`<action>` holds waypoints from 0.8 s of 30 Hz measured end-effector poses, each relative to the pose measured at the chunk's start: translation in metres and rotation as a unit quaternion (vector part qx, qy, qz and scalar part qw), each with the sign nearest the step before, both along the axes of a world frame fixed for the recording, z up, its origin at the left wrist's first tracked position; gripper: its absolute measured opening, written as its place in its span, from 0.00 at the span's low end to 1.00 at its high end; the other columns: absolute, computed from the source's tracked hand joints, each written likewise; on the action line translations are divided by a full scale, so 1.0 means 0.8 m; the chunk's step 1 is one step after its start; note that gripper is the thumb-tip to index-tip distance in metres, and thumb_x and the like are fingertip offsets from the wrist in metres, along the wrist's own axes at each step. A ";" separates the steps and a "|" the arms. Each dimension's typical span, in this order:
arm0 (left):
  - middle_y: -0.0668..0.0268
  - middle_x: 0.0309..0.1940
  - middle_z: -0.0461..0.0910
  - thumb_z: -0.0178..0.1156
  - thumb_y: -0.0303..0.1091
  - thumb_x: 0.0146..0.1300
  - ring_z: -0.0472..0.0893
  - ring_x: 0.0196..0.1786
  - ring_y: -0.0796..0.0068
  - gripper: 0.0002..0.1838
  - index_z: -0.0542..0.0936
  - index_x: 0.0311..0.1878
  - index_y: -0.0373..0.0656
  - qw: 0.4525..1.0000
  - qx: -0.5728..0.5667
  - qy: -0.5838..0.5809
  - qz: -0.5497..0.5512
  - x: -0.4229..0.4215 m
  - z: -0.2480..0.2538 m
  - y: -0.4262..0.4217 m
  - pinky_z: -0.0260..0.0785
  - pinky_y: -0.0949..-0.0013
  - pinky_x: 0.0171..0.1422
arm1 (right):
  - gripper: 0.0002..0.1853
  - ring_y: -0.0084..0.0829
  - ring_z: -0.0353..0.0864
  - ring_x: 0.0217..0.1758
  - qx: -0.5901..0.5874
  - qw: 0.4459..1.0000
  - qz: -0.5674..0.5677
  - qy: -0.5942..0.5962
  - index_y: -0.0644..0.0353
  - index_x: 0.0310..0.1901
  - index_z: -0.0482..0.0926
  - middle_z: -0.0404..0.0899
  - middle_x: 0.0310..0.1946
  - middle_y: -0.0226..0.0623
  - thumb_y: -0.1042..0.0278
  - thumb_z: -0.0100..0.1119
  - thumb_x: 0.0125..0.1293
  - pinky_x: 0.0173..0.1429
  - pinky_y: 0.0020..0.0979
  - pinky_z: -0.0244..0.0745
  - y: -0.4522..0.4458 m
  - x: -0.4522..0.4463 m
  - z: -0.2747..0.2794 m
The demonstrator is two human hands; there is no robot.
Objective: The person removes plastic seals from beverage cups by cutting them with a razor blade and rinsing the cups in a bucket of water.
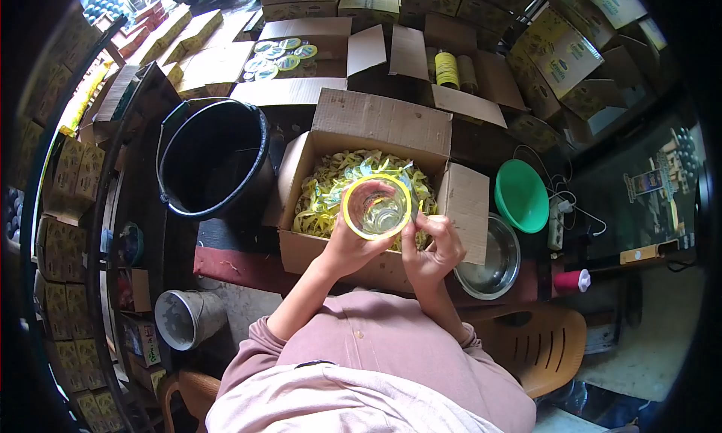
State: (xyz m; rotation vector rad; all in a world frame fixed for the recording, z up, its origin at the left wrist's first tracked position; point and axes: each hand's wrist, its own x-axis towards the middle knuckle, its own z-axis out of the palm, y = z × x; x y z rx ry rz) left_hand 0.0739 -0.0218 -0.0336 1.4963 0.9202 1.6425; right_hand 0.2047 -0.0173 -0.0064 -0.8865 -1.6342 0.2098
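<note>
A clear round container (377, 207) with a yellow rim faces up at the centre, above an open cardboard box (383, 117). My left hand (352, 245) is wrapped round its lower left side. My right hand (434, 249) is at the lower right of the rim, thumb and fingers pinched together; whatever is between the fingertips is too small to make out. Inside the box lies a heap of small yellow and green packets (320, 200), partly hidden by the container and my hands.
A black bucket (214, 158) stands left of the box, a grey bucket (189, 319) below it. At right are a green bowl (522, 196), a metal bowl (492, 260), a pink spool (571, 281) and a power strip (557, 226). Behind, an open box holds round lids (288, 62).
</note>
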 end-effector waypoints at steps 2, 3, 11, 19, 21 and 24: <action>0.59 0.48 0.68 0.67 0.23 0.41 0.70 0.54 0.67 0.37 0.60 0.56 0.39 1.000 -0.004 0.011 -0.010 -0.001 0.001 -0.001 0.62 0.66 0.60 | 0.10 0.29 0.76 0.25 0.013 1.000 0.001 0.003 0.63 0.31 0.76 0.76 0.23 0.37 0.83 0.63 0.45 0.29 0.26 0.70 0.001 0.000 0.001; 0.59 0.48 0.69 0.67 0.23 0.40 0.70 0.54 0.67 0.37 0.61 0.56 0.39 1.000 -0.008 0.022 -0.016 -0.003 0.003 -0.002 0.62 0.66 0.60 | 0.10 0.29 0.75 0.24 0.020 1.000 0.001 0.004 0.63 0.30 0.76 0.75 0.23 0.36 0.83 0.62 0.44 0.28 0.25 0.69 0.002 0.000 0.002; 0.60 0.46 0.72 0.68 0.25 0.35 0.71 0.52 0.64 0.36 0.65 0.52 0.39 0.995 -0.032 0.091 -0.017 -0.014 0.007 -0.006 0.61 0.64 0.59 | 0.10 0.24 0.73 0.25 -0.013 0.998 0.053 0.041 0.64 0.31 0.75 0.74 0.22 0.35 0.85 0.62 0.46 0.28 0.22 0.67 0.015 0.011 -0.004; 0.60 0.45 0.72 0.68 0.26 0.36 0.72 0.51 0.64 0.35 0.66 0.52 0.38 0.994 -0.026 0.104 -0.029 -0.015 0.012 -0.007 0.61 0.65 0.60 | 0.10 0.25 0.74 0.26 0.003 1.000 0.028 0.014 0.64 0.30 0.75 0.75 0.23 0.35 0.86 0.61 0.45 0.30 0.22 0.68 0.006 0.010 -0.003; 0.60 0.45 0.72 0.68 0.26 0.36 0.72 0.52 0.65 0.35 0.66 0.52 0.38 0.991 -0.021 0.124 -0.037 -0.016 0.014 -0.009 0.61 0.65 0.61 | 0.10 0.26 0.75 0.26 0.017 1.000 0.023 0.009 0.64 0.30 0.75 0.75 0.23 0.36 0.87 0.61 0.45 0.30 0.23 0.69 0.011 0.011 -0.002; 0.60 0.46 0.72 0.68 0.27 0.36 0.72 0.52 0.65 0.35 0.66 0.52 0.38 0.990 -0.010 0.133 -0.046 -0.019 0.020 -0.011 0.61 0.65 0.61 | 0.10 0.27 0.75 0.25 -0.017 0.997 0.071 0.030 0.65 0.30 0.75 0.75 0.22 0.37 0.87 0.60 0.45 0.30 0.23 0.69 0.015 0.016 -0.004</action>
